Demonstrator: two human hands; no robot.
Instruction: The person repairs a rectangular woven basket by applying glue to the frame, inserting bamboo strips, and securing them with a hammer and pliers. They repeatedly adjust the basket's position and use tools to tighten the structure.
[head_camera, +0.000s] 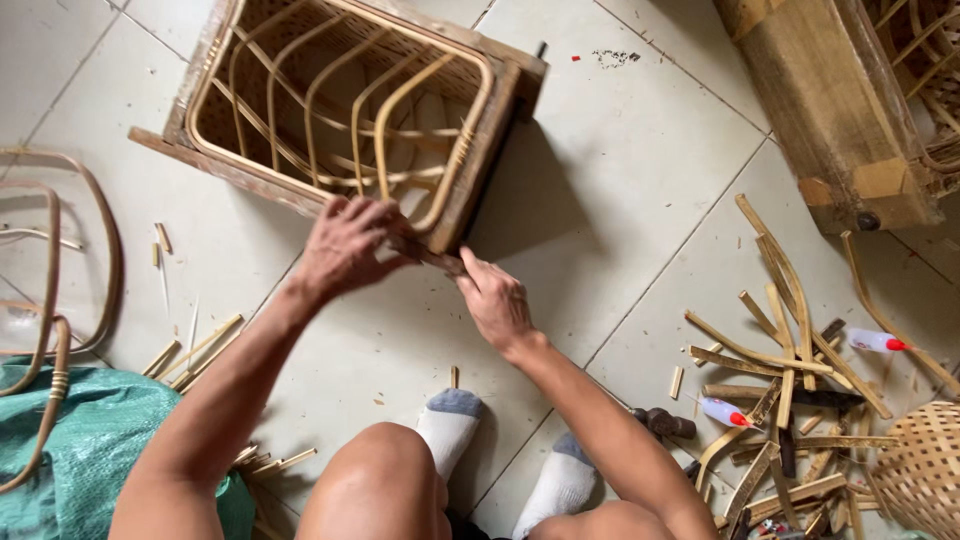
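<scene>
Both hands (420, 270) on empty rattan basket (345, 105)

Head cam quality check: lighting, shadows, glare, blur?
Head view: soft, even daylight; the rattan frame throws a soft shadow onto the tile floor to its right; no strong glare on the tiles; left hand and right hand are fairly sharp, and so is the scrap pile; slight wide-angle stretch at the edges.
</scene>
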